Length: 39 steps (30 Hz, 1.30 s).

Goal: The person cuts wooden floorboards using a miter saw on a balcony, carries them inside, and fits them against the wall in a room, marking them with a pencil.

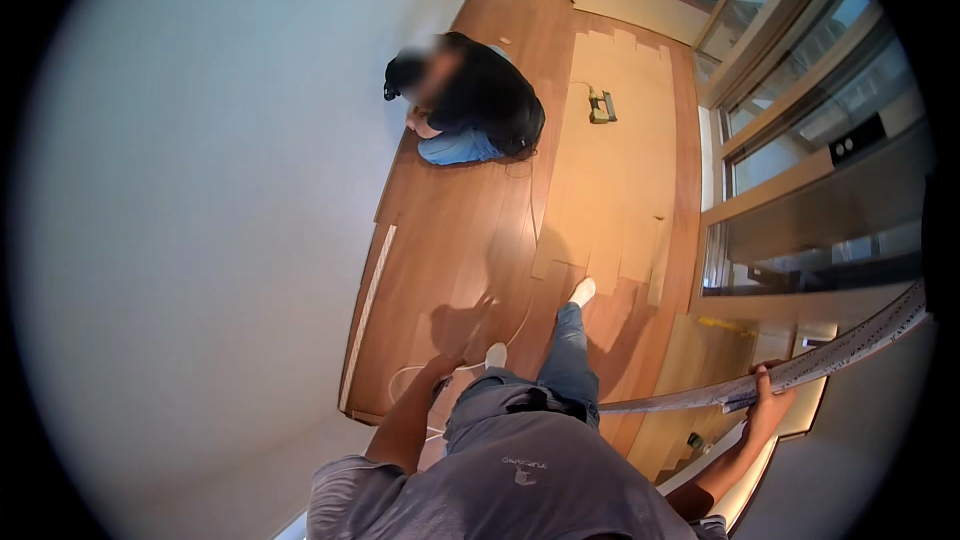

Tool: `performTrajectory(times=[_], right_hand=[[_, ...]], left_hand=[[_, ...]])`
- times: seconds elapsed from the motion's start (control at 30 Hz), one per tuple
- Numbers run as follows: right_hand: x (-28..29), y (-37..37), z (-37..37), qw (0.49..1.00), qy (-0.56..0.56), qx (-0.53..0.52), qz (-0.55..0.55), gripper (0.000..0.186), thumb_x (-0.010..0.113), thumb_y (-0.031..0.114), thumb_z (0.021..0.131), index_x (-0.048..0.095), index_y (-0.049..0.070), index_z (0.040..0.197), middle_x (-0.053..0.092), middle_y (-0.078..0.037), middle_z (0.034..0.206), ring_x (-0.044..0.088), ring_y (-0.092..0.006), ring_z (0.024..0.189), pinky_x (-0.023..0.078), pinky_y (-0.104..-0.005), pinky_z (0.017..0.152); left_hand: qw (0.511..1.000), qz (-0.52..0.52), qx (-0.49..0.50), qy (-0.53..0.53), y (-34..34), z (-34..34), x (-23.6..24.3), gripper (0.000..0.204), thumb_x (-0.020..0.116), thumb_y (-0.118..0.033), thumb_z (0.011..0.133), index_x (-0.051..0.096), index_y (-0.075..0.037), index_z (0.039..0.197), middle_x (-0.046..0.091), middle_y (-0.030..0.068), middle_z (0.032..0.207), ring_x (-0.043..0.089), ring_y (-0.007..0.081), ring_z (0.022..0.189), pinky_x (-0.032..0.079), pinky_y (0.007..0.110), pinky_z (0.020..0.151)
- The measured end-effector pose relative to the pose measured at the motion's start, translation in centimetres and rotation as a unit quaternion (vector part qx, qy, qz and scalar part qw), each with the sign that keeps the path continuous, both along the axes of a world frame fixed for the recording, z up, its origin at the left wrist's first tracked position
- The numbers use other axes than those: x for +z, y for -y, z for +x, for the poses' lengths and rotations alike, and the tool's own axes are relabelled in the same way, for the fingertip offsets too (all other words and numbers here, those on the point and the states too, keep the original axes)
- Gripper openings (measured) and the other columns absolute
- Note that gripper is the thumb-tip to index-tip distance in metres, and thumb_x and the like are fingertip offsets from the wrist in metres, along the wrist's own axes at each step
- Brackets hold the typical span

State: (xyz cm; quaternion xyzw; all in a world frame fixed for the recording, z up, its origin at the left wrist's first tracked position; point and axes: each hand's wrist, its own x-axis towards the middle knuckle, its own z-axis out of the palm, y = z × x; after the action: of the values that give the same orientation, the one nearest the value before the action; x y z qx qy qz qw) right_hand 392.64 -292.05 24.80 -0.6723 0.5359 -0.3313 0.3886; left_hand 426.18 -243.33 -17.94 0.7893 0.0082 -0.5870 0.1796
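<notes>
My right hand point(769, 402) is closed round a long, pale strip of skirting board point(825, 362) with print along its face. The strip runs from beside my waist out to the far right and looks bent by the lens. My left hand point(443, 367) hangs low at my left side with its fingers curled. Something dark shows beneath it, too small to make out. A pale air hose point(398, 377) loops on the floor around that hand.
A person point(490, 90) in a dark top crouches by the left wall. A nail gun point(601, 107) lies on cardboard sheets point(610, 180) over the wood floor. Another trim strip point(368, 315) lies along the left wall. Glazed sliding doors point(800, 130) line the right.
</notes>
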Motion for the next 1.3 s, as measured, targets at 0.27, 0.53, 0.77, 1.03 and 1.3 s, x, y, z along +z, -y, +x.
performTrajectory(times=[0.27, 0.53, 0.77, 1.03, 1.3], right_hand=[[-3.4, 21.2, 8.6, 0.996, 0.052, 0.045, 0.058, 0.021, 0.073, 0.005, 0.087, 0.061, -0.001, 0.102, 0.068, -0.011, 0.086, 0.066, -0.0194, 0.080, 0.051, -0.0320, 0.078], [0.2, 36.9, 20.1, 0.983, 0.132, 0.105, 0.070, 0.017, 0.073, 0.003, 0.088, 0.061, 0.000, 0.101, 0.067, -0.010, 0.087, 0.065, -0.0187, 0.082, 0.051, -0.0303, 0.080], [2.8, 48.7, 29.6, 0.981, 0.130, 0.141, -0.013, 0.018, 0.074, 0.007, 0.088, 0.063, 0.002, 0.101, 0.066, -0.008, 0.091, 0.064, -0.0163, 0.084, 0.048, -0.0296, 0.081], [0.9, 63.9, 35.2, 0.967, 0.192, 0.143, -0.088, 0.019, 0.072, 0.003, 0.090, 0.058, 0.003, 0.104, 0.059, -0.006, 0.091, 0.062, -0.0166, 0.086, 0.051, -0.0331, 0.082], [3.1, 74.5, 46.7, 0.976, 0.120, 0.136, -0.122, 0.024, 0.078, 0.012, 0.091, 0.070, -0.003, 0.107, 0.070, -0.010, 0.103, 0.064, -0.0192, 0.092, 0.055, -0.0373, 0.086]], left_hand=[[0.976, 0.057, 0.200, -0.071, 15.1, 0.5, 3.4, 0.056, 0.077, -0.049, 0.082, 0.070, 0.004, 0.097, 0.058, 0.0119, 0.066, 0.054, 0.0244, 0.054, 0.043, 0.043, 0.050], [0.958, 0.016, 0.270, -0.093, 30.8, 3.6, 6.3, 0.069, 0.070, -0.055, 0.087, 0.067, 0.005, 0.119, 0.068, 0.0186, 0.089, 0.065, 0.0269, 0.074, 0.052, 0.043, 0.067], [0.932, -0.025, 0.329, -0.151, 43.1, 9.2, 1.5, 0.062, 0.064, -0.051, 0.094, 0.065, 0.004, 0.123, 0.070, 0.0214, 0.114, 0.069, 0.0314, 0.096, 0.054, 0.044, 0.087], [0.966, 0.037, 0.214, -0.144, 59.2, 16.6, -7.3, 0.073, 0.068, -0.064, 0.084, 0.070, 0.002, 0.116, 0.068, 0.0203, 0.091, 0.064, 0.0304, 0.078, 0.051, 0.046, 0.069], [0.981, -0.069, 0.181, -0.023, 74.9, 30.2, -0.8, 0.070, 0.068, -0.064, 0.084, 0.071, -0.004, 0.121, 0.069, 0.0190, 0.088, 0.064, 0.0315, 0.073, 0.052, 0.047, 0.070]])
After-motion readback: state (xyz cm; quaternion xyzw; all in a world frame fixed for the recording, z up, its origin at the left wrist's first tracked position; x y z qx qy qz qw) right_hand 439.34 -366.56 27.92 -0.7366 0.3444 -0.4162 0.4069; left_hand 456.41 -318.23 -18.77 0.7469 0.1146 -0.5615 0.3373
